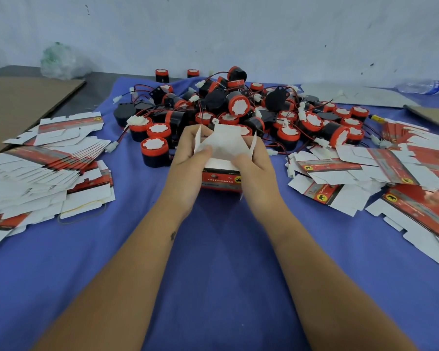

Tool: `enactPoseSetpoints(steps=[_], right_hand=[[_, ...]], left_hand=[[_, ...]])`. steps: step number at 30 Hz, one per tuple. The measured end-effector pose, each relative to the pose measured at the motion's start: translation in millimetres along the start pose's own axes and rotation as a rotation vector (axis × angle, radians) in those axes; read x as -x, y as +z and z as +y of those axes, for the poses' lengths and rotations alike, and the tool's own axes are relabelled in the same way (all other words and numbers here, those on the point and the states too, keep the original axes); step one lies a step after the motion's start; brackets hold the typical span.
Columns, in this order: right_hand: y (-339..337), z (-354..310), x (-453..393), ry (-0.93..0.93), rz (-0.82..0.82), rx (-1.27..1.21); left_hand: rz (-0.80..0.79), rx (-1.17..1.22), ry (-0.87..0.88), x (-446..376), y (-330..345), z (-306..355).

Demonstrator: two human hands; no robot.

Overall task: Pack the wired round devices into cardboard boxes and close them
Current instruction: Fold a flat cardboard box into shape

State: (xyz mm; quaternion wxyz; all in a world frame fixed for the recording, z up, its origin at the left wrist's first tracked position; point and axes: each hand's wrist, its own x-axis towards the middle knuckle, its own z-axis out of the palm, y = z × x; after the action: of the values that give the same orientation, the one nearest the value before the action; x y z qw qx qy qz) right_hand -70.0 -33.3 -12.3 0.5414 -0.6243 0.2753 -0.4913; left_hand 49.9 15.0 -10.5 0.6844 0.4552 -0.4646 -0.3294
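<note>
Both hands hold one red-and-white cardboard box (222,173) between them above the blue-covered bench (213,262). The left hand (188,171) and right hand (255,171) each have a closed grip on its sides, thumbs pressing on the white flaps at its open top. Just beyond the grip lies the heap of wired round devices (238,110); flat box blanks (48,168) spread to either side.

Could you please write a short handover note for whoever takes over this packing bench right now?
Left hand and right hand both grip one small box, its white flaps still open. Whether a device is inside cannot be seen. Unpacked round devices are piled behind it; flat boxes lie left and right. No closed boxes in view. Left: close this one, then pack the pile.
</note>
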Motion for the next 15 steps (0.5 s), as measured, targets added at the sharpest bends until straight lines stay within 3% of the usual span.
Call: enactPoseSetpoints(steps=[3, 7, 15], right_hand=[[-0.7, 2.8, -0.3, 0.017, 0.011, -0.005], [-1.4, 2.9, -1.2, 0.012, 0.014, 0.035], [0.6, 1.6, -1.3, 0.020, 0.037, -0.029]], left_hand=[[-0.052, 0.129, -0.081, -1.3, 3.7, -1.4], [0.041, 0.314, -0.195, -3.6, 1.3, 3.5], [0.017, -0.016, -0.072, -1.2, 2.0, 3.8]])
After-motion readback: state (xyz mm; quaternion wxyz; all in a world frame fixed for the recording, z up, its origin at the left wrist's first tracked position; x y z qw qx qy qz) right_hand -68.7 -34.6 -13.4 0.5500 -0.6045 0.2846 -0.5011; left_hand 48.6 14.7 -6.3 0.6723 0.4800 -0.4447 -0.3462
